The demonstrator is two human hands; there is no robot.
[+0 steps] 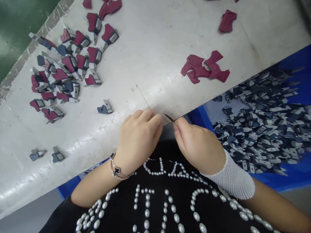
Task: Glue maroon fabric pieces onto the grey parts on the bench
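Observation:
My left hand [139, 136] is curled into a loose fist at the near edge of the white table [155, 51]; whatever it holds is hidden under the fingers. My right hand [198, 144] pinches a thin dark pointed piece [169, 117] whose tip pokes out toward the left hand. The two hands almost touch just over the table's edge, above my black top with pearl beads.
A heap of red and navy pieces with grey tabs [65, 64] lies at the table's left. Plain red pieces [205, 68] lie right of centre, one more [227, 21] farther back. A blue bin [293, 176] at my right holds many dark pieces [262, 126]. Single navy pieces [105, 107] lie nearby.

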